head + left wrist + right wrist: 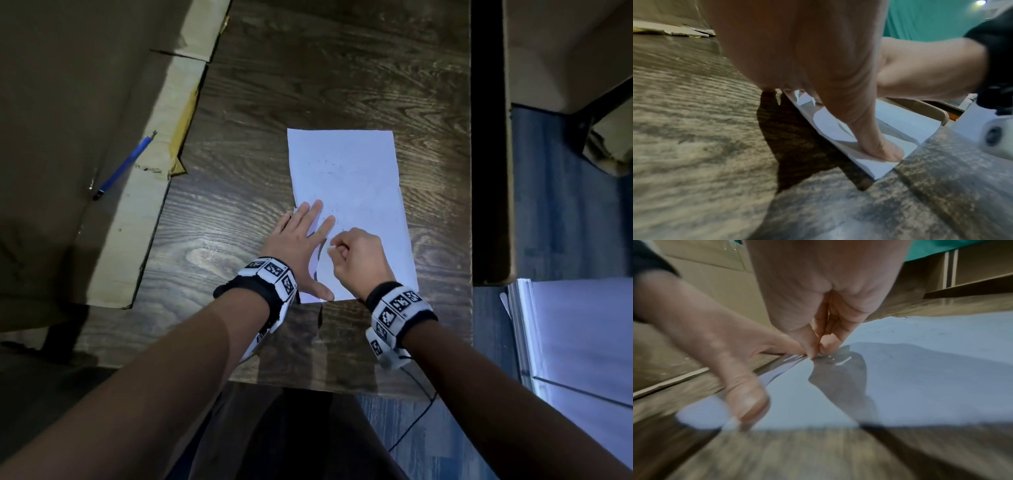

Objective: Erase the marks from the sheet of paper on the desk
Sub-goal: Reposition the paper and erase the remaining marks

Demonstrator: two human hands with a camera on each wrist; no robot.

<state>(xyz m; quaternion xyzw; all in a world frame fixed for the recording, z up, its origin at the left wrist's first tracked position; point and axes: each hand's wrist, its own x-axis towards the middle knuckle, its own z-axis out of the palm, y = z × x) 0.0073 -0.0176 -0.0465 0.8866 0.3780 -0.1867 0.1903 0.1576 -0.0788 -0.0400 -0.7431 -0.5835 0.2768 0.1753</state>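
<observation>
A white sheet of paper [356, 171] lies on the dark wooden desk [308, 68], with faint grey marks [329, 164] in its upper half. My left hand [301, 240] rests flat with spread fingers on the sheet's left edge; in the left wrist view its thumb [879, 151] presses on the paper [906, 120] near the corner. My right hand [337, 247] is curled on the lower part of the sheet and pinches a small white eraser [331, 246], which is mostly hidden. In the right wrist view the fingertips [809, 350] meet just above the paper [920, 378].
A blue pen [123, 168] lies on a flattened cardboard box [68, 137] at the left. The desk's right edge [471, 171] drops to the floor. A stack of white sheets [582, 342] sits at lower right, and another cardboard box [565, 51] at upper right.
</observation>
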